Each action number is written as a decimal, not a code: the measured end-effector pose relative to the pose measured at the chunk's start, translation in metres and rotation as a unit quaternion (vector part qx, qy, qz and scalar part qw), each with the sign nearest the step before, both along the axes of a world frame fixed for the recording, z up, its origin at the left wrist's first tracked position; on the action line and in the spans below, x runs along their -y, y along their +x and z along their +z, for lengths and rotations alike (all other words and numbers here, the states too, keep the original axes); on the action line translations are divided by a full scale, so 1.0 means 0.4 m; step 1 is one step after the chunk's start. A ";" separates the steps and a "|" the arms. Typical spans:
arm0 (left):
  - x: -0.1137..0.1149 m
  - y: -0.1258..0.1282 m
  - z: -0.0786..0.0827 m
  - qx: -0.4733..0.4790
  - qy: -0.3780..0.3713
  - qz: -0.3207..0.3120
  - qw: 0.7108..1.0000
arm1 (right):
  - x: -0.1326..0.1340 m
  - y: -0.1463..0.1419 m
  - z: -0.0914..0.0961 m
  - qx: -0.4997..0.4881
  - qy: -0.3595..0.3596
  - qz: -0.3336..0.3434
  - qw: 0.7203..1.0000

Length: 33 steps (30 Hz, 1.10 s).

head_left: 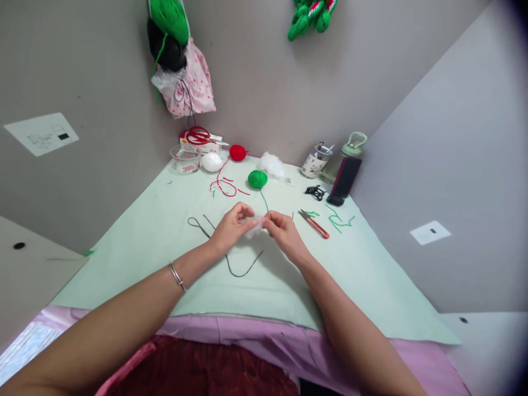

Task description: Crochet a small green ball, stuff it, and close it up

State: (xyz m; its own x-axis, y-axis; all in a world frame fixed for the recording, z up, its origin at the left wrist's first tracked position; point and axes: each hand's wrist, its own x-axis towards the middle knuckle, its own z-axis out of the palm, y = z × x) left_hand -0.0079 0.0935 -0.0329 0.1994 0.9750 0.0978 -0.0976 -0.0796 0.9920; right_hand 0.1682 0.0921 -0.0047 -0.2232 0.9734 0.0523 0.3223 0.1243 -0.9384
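Note:
A small tuft of white fibre stuffing is stretched between my two hands over the table. My left hand pinches its left side between thumb and fingers. On the other side, my right hand has its fingertips closed on the tuft. Just beyond them lies a green yarn ball, its strand running toward my right hand. A dark cord lies loosely looped on the table under and beside my left hand. Orange-handled thread snips rest to the right of my right hand.
At the back are a larger clump of stuffing, a red yarn ball, a white ball, a clear tub and red scissors. A pen cup, bottle, phone and black clip stand or lie at right.

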 end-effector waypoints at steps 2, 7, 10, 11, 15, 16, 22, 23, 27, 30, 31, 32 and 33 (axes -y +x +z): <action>-0.001 0.003 -0.001 0.004 -0.004 0.001 1.000 | 0.006 -0.005 0.004 0.001 -0.001 0.019 1.000; 0.000 0.011 0.010 -0.001 0.009 0.028 1.000 | 0.027 -0.028 0.012 0.008 0.008 0.046 0.999; -0.004 0.014 0.010 0.002 0.014 0.063 0.998 | 0.030 -0.037 0.012 0.010 0.011 0.044 0.999; -0.005 0.015 0.010 0.006 0.013 0.071 0.997 | 0.028 -0.038 0.011 0.009 0.009 0.039 0.999; -0.003 0.020 0.008 0.039 -0.005 0.074 0.996 | 0.016 -0.037 0.005 -0.005 -0.017 0.010 1.000; -0.001 0.022 0.008 0.049 -0.013 0.067 0.996 | 0.013 -0.036 0.003 -0.008 -0.026 0.005 1.000; 0.013 0.020 0.020 0.094 -0.074 0.009 0.993 | 0.003 -0.030 -0.004 -0.015 -0.036 -0.021 0.999; 0.013 0.018 0.023 0.099 -0.078 0.000 0.992 | 0.002 -0.028 -0.006 -0.015 -0.032 -0.025 0.999; 0.012 0.006 0.031 0.104 -0.078 -0.024 0.991 | -0.003 -0.019 -0.015 -0.005 -0.011 -0.035 0.999; 0.010 0.004 0.022 0.085 -0.068 -0.021 0.994 | -0.003 -0.015 -0.015 0.012 0.010 -0.029 0.999; 0.009 0.006 0.016 0.079 -0.064 -0.015 0.995 | -0.002 -0.014 -0.013 0.018 0.017 -0.023 0.999; 0.007 0.008 0.010 0.075 -0.060 -0.007 0.995 | 0.000 -0.013 -0.010 0.025 0.024 -0.016 0.999; 0.006 0.010 0.003 0.073 -0.057 0.003 0.996 | 0.002 -0.013 -0.007 0.031 0.031 -0.009 0.999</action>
State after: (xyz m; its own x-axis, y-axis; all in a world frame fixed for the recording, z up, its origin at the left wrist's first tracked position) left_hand -0.0037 0.0910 -0.0316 0.1858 0.9825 0.0130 -0.2409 0.0327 0.9700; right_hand 0.1630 0.0914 -0.0075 -0.2104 0.9725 0.0998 0.3825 0.1758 -0.9071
